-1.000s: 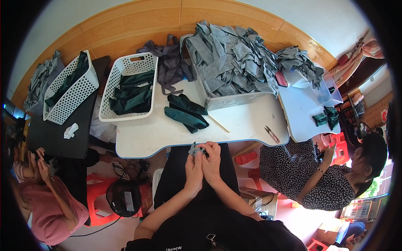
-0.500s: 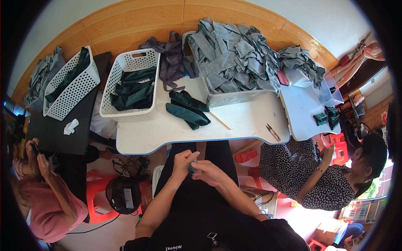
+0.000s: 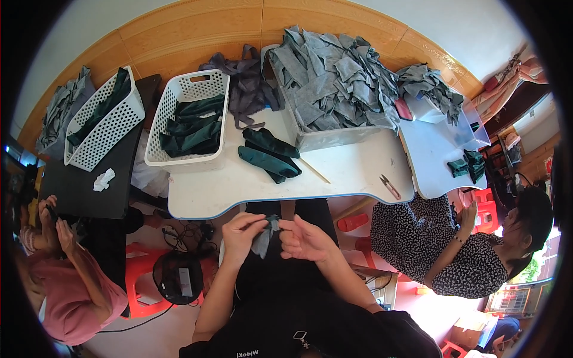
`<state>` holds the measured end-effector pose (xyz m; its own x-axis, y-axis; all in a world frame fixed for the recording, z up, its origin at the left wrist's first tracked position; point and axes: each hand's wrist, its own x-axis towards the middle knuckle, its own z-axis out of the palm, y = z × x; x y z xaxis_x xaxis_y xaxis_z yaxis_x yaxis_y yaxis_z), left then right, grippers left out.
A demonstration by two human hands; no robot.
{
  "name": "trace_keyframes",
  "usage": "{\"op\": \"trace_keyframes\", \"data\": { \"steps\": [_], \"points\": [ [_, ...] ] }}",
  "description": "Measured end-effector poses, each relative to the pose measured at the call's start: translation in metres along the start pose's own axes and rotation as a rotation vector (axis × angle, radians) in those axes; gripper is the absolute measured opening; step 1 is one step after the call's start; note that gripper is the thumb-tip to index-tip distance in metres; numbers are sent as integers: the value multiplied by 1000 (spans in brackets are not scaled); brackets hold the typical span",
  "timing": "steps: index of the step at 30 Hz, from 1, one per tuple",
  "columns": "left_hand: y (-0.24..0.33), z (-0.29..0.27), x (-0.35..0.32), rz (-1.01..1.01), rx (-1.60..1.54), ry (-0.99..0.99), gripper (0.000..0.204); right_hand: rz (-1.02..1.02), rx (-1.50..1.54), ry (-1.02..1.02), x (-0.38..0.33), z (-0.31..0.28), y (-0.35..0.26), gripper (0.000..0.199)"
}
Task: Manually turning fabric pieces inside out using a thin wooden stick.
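Note:
Above my lap, in front of the table edge, is a small fabric piece [image 3: 262, 241], grey on one face and dark green on the other. My left hand [image 3: 239, 238] pinches its top between thumb and fingers, and the rest dangles below. My right hand [image 3: 307, 240] has its fingers curled, with the index fingertip at the cloth's right edge and the thumb raised. On the table, several dark green velvet pieces [image 3: 268, 154] lie in a small pile beside a thin wooden stick [image 3: 314, 170].
A large bin [image 3: 334, 140] heaped with grey fabric strips stands at the back. White baskets [image 3: 154, 119] with green pieces stand to the left. Thread snips [image 3: 390, 187] lie near the white table's [image 3: 209, 194] front right. Co-workers sit left and right.
My hands have moved apart slightly. The fabric piece, mostly hidden in my fingers before, now hangs down from my left hand with its grey face showing.

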<state>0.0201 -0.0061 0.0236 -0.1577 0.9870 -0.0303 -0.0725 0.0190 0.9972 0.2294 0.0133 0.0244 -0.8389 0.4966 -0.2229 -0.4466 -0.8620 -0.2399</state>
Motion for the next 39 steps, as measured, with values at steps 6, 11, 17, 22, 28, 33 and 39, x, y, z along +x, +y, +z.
{"op": "trace_keyframes", "data": {
  "steps": [6,11,17,22,28,33,39],
  "points": [
    [-10,2,8,-225,-476,257,10,-245,-759,472,-10,15,4,61],
    [-7,12,6,-162,-422,211,13,-405,-557,371,5,27,19,62],
    [0,-24,7,-178,-180,47,22,-467,-163,327,-15,22,-19,49],
    [11,-4,-1,6,-82,-176,28,-395,-125,304,-1,31,-20,48],
    [14,15,-8,-214,-54,-300,27,-311,-18,174,11,40,-23,50],
    [5,25,-9,-237,-209,-200,20,-473,-113,325,14,40,-21,46],
    [2,21,-5,-264,-303,-111,15,-705,-945,618,20,38,2,26]
  ]
}}
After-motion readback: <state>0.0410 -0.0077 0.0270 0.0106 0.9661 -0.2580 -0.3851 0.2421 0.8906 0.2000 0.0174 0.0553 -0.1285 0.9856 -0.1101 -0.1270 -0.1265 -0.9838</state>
